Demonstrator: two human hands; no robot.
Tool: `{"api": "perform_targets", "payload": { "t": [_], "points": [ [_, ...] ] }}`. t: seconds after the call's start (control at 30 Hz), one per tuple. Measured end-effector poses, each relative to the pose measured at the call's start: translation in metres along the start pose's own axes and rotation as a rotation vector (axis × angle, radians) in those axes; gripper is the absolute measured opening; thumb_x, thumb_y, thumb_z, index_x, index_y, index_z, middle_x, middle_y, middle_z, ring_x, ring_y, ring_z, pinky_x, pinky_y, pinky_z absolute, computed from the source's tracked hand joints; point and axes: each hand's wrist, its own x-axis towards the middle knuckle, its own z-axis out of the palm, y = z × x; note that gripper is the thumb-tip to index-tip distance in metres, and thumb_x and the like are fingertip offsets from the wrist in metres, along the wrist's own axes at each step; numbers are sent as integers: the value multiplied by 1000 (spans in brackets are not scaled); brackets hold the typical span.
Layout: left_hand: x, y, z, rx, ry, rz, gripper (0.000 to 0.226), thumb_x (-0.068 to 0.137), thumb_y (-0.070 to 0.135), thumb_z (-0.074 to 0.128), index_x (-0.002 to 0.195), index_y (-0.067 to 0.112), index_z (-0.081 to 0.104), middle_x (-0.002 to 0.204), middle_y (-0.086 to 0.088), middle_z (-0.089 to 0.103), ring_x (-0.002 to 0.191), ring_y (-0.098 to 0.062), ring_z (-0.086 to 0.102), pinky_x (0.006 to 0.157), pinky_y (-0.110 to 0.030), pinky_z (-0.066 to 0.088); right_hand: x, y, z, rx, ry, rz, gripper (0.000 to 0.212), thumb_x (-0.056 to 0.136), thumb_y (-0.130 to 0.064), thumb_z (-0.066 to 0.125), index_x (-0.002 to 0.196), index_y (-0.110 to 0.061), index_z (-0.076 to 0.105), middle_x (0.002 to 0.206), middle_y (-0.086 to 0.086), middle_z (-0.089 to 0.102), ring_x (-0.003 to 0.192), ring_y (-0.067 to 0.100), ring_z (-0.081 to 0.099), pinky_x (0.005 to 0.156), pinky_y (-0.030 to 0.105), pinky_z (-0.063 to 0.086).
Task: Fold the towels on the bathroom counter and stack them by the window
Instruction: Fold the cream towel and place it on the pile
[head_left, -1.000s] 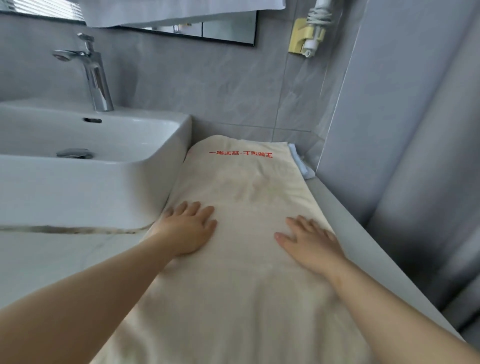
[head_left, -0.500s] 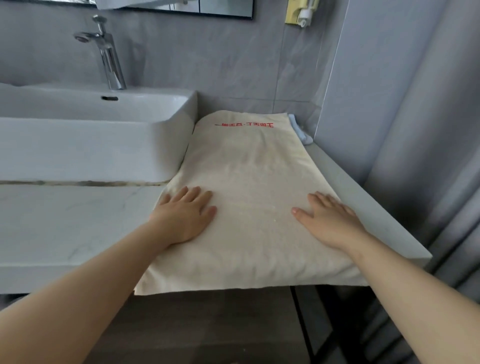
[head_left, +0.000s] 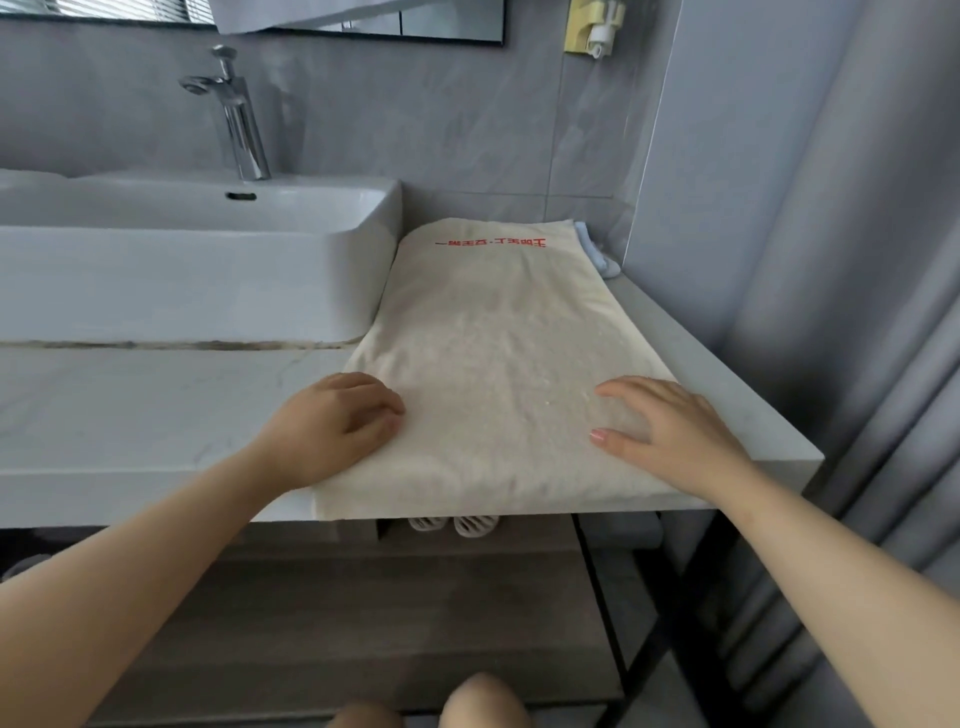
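A cream towel (head_left: 498, 364) with red lettering at its far end lies lengthwise on the white counter (head_left: 130, 410), right of the sink. Its near edge hangs slightly over the counter's front. My left hand (head_left: 337, 421) sits on the towel's near left edge with its fingers curled into the cloth; the thumb is hidden. My right hand (head_left: 670, 426) rests on the near right part of the towel, fingers spread and slightly arched. A small pale blue cloth (head_left: 597, 254) peeks out behind the towel's far right corner.
A white basin (head_left: 208, 280) with a chrome tap (head_left: 239, 114) stands to the left. A grey curtain (head_left: 857, 312) hangs along the right. Slippers (head_left: 452, 525) lie under the counter. A yellow holder (head_left: 587, 26) is fixed to the tiled wall.
Both hands slid down the towel toward its near edge. The left hand's fingers went from flat to curled at the towel's left edge. The right hand stays flat.
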Motion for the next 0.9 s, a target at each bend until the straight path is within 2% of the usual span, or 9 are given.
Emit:
{"api": "perform_targets", "payload": {
  "t": [0.07, 0.17, 0.27, 0.4, 0.5, 0.63, 0.7, 0.77, 0.9],
  "points": [
    [-7, 2, -3, 2, -76, 27, 85, 62, 85, 26, 119, 31, 60, 121, 21, 51, 116, -2, 47, 92, -8, 28, -4, -1, -3, -18, -61, -17, 69, 77, -72, 49, 136, -38, 40, 145, -18, 36, 135, 6, 29, 109, 30, 20],
    [-13, -1, -3, 195, -249, 87, 122, 44, 100, 6, 143, 33, 32, 149, 14, 27, 139, -6, 23, 106, -11, 9, -8, 1, -5, -130, -175, -67, 106, 47, -95, 33, 141, -45, 28, 152, -19, 21, 140, 5, 17, 112, 29, 14],
    [-16, -5, -3, 299, -289, 136, 126, 41, 101, 3, 148, 35, 18, 156, 10, 13, 144, -8, 8, 109, -14, -1, -8, 4, -2, -238, -193, -113, 110, 45, -91, 34, 144, -47, 16, 156, -18, 10, 143, 6, 9, 114, 29, 11],
    [-18, -5, -7, 30, -206, 67, 95, 41, 102, 20, 123, 59, 38, 137, 30, 28, 132, 10, 23, 106, -11, 14, -7, 4, 0, -172, -148, -91, 90, 65, -78, 56, 142, -49, 22, 155, -20, 15, 142, 4, 13, 115, 28, 12],
    [-17, -8, -7, -141, -143, 44, 59, 46, 99, 35, 94, 70, 53, 124, 38, 41, 117, 27, 29, 99, 2, 17, -6, 6, 0, -91, -103, -71, 80, 66, -75, 57, 138, -52, 31, 152, -22, 23, 140, 3, 19, 113, 26, 14],
    [-15, -7, -6, -205, -124, 27, 35, 58, 90, 44, 87, 74, 54, 104, 53, 49, 113, 29, 36, 96, 5, 23, -6, 8, 2, -52, -70, -77, 76, 64, -74, 59, 134, -51, 38, 149, -21, 30, 137, 3, 24, 111, 25, 17],
    [-15, -5, -6, -215, -133, 15, 13, 74, 66, 61, 85, 71, 57, 103, 54, 48, 112, 28, 39, 96, 3, 26, -5, 8, 3, -24, -67, -78, 78, 61, -76, 57, 133, -51, 40, 147, -21, 32, 136, 3, 26, 111, 25, 18],
    [-14, -7, -4, -257, -111, -32, 30, 85, 32, 66, 81, 62, 64, 103, 47, 55, 108, 26, 44, 94, 2, 31, -5, 9, 3, -6, -69, -71, 77, 60, -76, 56, 132, -52, 41, 146, -22, 33, 135, 3, 27, 111, 25, 19],
    [-4, 1, -7, -390, -55, -295, 15, 92, 25, 58, 83, 24, 70, 81, 16, 66, 71, 5, 57, 68, -12, 43, -7, 8, 2, 22, -41, -57, 63, 70, -69, 58, 130, -50, 46, 144, -25, 36, 134, 1, 28, 109, 24, 20]
  ]
}}
